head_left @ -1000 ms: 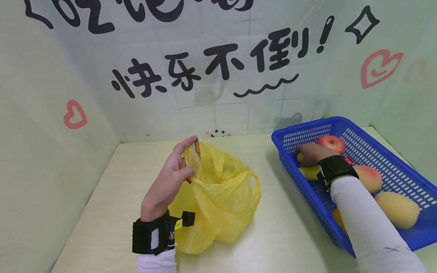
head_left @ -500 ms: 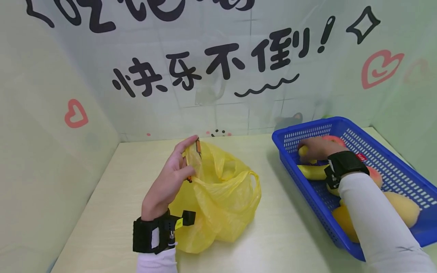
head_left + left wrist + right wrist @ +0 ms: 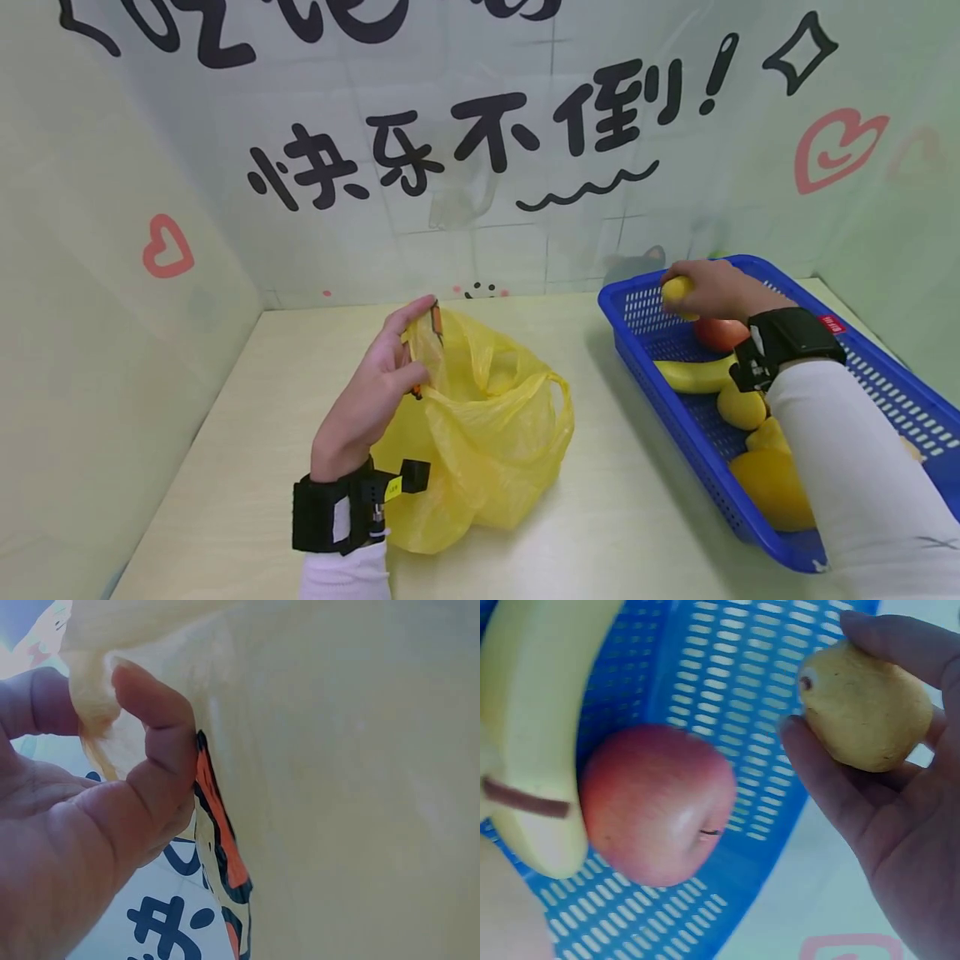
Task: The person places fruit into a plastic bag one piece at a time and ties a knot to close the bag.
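Note:
My left hand (image 3: 367, 387) pinches the rim of a yellow plastic bag (image 3: 487, 442) between thumb and fingers, on its left side. The bag stands on the table with its mouth partly apart; its inside is mostly hidden. In the left wrist view the thumb (image 3: 154, 712) is bent against the film. Above the far left corner of a blue basket (image 3: 660, 425), my right hand (image 3: 716, 287) grips a small yellow pear (image 3: 866, 705), whose dark blossom end faces outward. Beneath that hand lie a red apple (image 3: 722, 335) and a banana (image 3: 693, 377).
Nearer in the basket lie a round yellow fruit (image 3: 742, 407) with a brown stem and a large yellow fruit (image 3: 776, 492). My right sleeve (image 3: 855, 458) covers other fruit. Printed walls (image 3: 450, 250) enclose the pale table (image 3: 247, 467) at the back and sides.
My right hand has risen from the basket with the pear, moving up and slightly right, uncovering the banana and nearby fruit. The left hand and bag have stayed put.

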A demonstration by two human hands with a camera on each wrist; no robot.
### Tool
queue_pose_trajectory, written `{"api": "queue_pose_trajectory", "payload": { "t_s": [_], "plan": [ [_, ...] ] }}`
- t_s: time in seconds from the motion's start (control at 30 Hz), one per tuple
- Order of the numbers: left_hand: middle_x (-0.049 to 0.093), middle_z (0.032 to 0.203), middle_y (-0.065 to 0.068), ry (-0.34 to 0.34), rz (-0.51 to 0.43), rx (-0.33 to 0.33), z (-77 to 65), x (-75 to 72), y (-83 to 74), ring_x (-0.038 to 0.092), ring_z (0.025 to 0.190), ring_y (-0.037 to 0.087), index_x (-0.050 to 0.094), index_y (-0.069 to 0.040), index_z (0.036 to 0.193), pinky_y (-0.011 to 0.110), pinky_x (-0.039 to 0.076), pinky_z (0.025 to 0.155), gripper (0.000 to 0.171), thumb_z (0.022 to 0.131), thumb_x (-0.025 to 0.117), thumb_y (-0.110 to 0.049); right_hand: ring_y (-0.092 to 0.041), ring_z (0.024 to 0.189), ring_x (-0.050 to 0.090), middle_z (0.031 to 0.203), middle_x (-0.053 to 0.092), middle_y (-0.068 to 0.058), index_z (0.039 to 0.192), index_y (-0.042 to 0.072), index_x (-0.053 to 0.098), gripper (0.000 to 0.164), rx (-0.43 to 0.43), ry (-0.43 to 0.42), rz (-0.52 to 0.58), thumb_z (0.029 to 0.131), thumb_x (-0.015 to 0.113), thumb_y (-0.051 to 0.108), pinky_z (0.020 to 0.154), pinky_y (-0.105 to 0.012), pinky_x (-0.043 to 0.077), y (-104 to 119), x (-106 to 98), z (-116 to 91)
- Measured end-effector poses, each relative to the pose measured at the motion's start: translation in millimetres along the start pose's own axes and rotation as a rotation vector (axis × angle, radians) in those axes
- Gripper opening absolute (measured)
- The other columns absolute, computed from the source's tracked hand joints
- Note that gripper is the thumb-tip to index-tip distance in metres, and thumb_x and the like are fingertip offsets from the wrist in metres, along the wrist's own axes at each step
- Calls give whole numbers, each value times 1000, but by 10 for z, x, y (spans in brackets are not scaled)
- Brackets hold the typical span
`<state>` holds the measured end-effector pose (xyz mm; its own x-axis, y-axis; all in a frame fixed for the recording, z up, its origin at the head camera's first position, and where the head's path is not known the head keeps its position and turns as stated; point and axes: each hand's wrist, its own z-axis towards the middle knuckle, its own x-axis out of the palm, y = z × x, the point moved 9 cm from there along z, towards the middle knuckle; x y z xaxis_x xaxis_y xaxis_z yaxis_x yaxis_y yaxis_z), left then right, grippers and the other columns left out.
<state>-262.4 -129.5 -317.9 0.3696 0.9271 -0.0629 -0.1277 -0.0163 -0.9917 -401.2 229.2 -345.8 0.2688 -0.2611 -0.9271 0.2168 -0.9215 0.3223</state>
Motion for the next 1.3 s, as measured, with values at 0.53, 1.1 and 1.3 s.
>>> {"api": "queue_pose_trajectory", "payload": {
  "t_s": [0.53, 1.1, 1.3],
  "plan": [
    [30, 151, 22, -6, 9, -17, 13, 9, 15, 50, 112, 31, 12, -13, 157, 19, 54, 84, 77, 87, 35, 9, -25, 87, 56, 101, 67, -8, 123, 17, 62, 42, -191, -180, 31, 88, 64, 40, 71, -31, 44, 837, -243, 39],
    [28, 153, 20, -13, 14, -22, 32, 1, 9, 45, 119, 34, 12, -12, 157, 18, 53, 87, 77, 87, 36, 10, -18, 86, 60, 110, 66, -1, 119, 18, 58, 43, -510, 69, 146, 83, 71, 38, 72, -28, 53, 2146, 145, -124],
    [27, 153, 19, -17, 7, -38, 23, -12, 23, 41, 126, 39, 11, -14, 156, 19, 52, 91, 76, 88, 37, 8, -17, 98, 57, 115, 63, 0, 120, 16, 60, 45, -587, 129, 116, 82, 72, 37, 84, -28, 53, 2423, 322, -168]
  ]
}}
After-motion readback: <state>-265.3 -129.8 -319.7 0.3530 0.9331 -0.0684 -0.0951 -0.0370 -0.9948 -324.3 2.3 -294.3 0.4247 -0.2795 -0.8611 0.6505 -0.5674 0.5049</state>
